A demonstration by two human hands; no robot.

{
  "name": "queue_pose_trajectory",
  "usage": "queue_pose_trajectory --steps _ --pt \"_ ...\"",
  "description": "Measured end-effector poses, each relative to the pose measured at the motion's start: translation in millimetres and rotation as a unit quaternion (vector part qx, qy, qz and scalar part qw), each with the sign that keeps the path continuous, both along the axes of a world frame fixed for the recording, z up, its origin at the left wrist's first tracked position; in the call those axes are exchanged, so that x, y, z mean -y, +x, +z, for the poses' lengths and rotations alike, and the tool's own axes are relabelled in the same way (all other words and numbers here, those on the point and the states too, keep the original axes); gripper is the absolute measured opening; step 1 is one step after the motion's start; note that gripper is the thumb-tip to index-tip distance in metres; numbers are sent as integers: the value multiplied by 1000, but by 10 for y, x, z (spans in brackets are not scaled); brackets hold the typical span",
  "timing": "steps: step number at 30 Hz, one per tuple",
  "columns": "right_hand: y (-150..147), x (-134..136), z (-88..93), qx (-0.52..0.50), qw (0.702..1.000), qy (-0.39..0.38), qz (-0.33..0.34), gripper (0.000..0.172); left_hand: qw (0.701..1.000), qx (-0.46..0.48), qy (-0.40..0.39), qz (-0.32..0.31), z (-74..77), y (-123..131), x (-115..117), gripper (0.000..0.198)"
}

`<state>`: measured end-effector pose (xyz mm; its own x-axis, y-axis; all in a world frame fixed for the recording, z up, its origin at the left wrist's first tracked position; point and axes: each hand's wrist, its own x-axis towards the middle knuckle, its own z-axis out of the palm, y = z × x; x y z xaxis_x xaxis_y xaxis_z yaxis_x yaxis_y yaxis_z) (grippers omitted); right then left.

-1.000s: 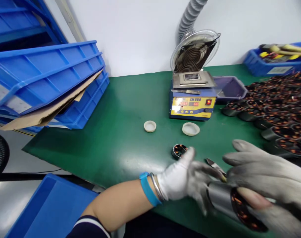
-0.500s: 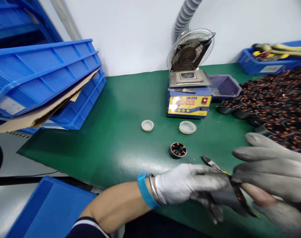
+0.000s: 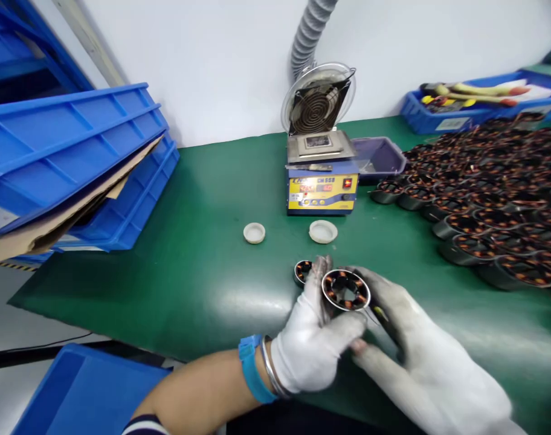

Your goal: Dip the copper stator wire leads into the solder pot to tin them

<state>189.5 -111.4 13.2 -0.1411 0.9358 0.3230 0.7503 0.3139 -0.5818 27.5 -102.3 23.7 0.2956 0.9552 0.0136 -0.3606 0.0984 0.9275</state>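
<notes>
Two gloved hands, the left hand [image 3: 309, 338] and the right hand [image 3: 411, 356], are working close together above the green worktop [image 3: 203, 241]. Fingers of the left are gripping a wound metal ring [image 3: 343, 279] along its left side, while the thumb is lying across the front, below the rim. Copper windings are showing inside the ring's upturned opening. The right is curving beside the ring's other side; whether its fingers are gripping it, I cannot tell. A second ring [image 3: 301, 273] is sitting on the worktop beyond the left hand, partly hidden. Farther back, two small white dishes [image 3: 323, 232] are lying nearer than a blue-and-yellow machine [image 3: 323, 194], and many similar rings [image 3: 484, 205] are crowding the right side.
</notes>
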Motion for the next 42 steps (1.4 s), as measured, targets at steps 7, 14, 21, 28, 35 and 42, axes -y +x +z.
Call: queue_pose_trajectory --steps 7,14,21,28,35,42 --pt "-40 -110 -11 4 995 80 52 41 998 -42 34 38 20 -29 -14 54" --pt "114 -100 16 74 991 97 50 38 960 44 36 273 231 -171 -179 34" --pt "169 -100 68 100 986 114 70 34 952 -287 104 19 293 -212 -199 35" --pt "225 -151 245 86 993 60 48 34 954 -162 32 249 322 -276 -306 35" --pt "170 -226 411 43 986 -145 64 31 973 -172 5 151 275 -259 -370 39" --pt "185 -989 562 84 957 -252 -115 57 921 17 -24 387 105 -369 -726 45"
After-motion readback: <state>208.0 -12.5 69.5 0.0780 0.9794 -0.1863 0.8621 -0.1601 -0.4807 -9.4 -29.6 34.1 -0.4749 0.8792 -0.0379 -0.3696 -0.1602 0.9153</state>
